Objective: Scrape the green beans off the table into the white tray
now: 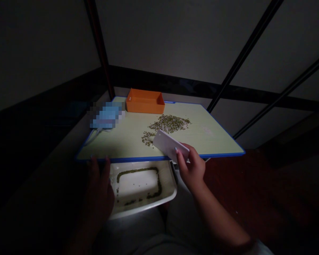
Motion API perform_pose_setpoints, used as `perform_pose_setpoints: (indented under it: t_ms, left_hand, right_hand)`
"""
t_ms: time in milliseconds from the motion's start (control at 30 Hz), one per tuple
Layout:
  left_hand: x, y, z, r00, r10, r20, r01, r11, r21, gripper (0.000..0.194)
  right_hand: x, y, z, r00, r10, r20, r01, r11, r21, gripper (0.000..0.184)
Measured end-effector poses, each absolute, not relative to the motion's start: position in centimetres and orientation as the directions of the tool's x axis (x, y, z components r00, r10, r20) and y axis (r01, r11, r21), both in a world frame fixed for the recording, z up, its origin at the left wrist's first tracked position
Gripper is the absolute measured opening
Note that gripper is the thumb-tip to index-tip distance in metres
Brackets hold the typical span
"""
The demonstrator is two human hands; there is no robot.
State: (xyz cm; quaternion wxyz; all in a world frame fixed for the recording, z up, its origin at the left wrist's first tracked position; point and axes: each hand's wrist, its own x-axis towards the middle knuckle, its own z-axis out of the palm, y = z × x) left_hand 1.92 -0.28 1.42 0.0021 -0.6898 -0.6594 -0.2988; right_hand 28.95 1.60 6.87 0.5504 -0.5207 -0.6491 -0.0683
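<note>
My right hand (190, 164) grips a flat white scraper (169, 146) by its near right end. The scraper slants over the front edge of the tabletop (122, 141), its far left corner beside a small patch of scattered green beans (147, 138). Behind it spreads a larger pile of these beans (170, 123). Below the front edge is a white tub (149, 203), with beans lined along the sides of its floor and a few loose in the middle. In shadow at the tub's left, my left hand (99, 187) has its fingers apart, tips near the table edge.
An orange open box (145, 102) stands at the back of the table. To its left lies a pixelated blue item (106, 116) with a white cable (97, 134). Panelled walls (162, 39) rise behind. Dark reddish floor (236, 191) shows at right.
</note>
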Motion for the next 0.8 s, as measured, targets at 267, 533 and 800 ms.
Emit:
perform_pose_setpoints:
  t_ms: [267, 533, 800]
  left_hand:
    - [1.84, -0.30, 1.24, -0.054, 0.910, 0.410, 0.902, -0.132, 0.410, 0.068]
    - [1.83, -0.40, 1.07, -0.038, 0.903, 0.428, 0.906, -0.150, 0.397, 0.068]
    - [1.85, -0.42, 1.26, -0.042, 0.906, 0.422, 0.910, -0.140, 0.390, 0.064]
  right_hand:
    - [28.63, 1.38, 7.02, 0.115, 0.600, 0.792, 0.741, 0.479, -0.470, 0.020]
    - [28.11, 1.63, 7.18, 0.108, 0.592, 0.798, 0.755, 0.474, -0.454, 0.018]
    - [28.04, 1.92, 7.20, 0.110, 0.598, 0.794, 0.736, 0.488, -0.469, 0.018]
